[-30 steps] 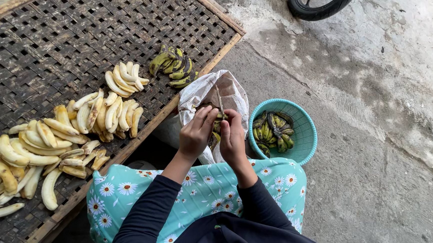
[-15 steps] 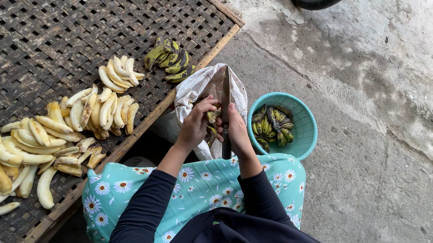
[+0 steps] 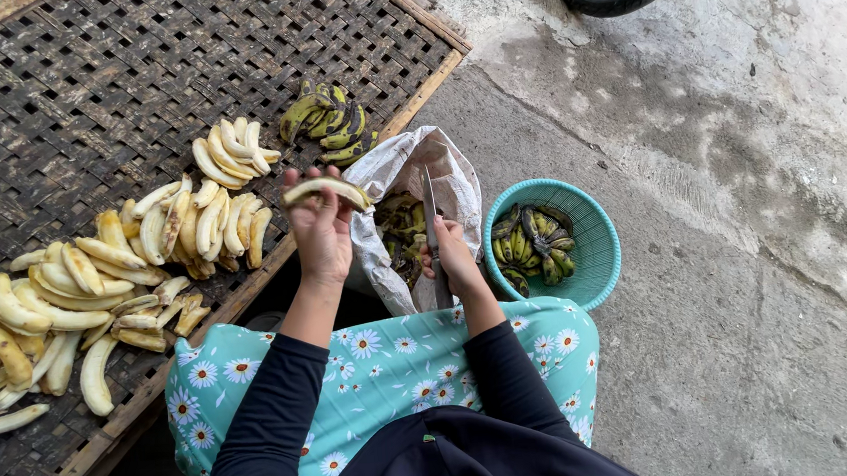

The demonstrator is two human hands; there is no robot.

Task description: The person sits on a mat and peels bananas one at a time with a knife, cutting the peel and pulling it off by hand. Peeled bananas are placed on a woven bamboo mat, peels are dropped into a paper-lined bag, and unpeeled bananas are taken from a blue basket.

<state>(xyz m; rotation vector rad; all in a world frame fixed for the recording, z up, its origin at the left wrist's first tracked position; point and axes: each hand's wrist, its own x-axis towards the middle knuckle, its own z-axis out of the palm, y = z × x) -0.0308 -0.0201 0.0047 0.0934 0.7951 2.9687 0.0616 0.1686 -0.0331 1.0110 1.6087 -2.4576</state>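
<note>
Banana (image 3: 326, 190), peeled and pale, was held crosswise in the fingertips (image 3: 295, 182) of the left hand (image 3: 321, 236), the fingers curled shut round it and raised clear of the white sack (image 3: 395, 171). A second earlier both hands had been pressed together over the sack's mouth, with the fruit between them; since then the left had been lifted away toward the woven rack (image 3: 91, 82). The right hand (image 3: 452, 256) was closed on a knife (image 3: 431, 208), blade pointing up, and had been left low over the sack. Peeling of this fruit was judged finished. Peeled bananas (image 3: 103, 277) lay heaped on the rack, an unpeeled green bunch (image 3: 328, 124) beyond them; more green ones were seen in a teal basket (image 3: 596, 257).
</note>
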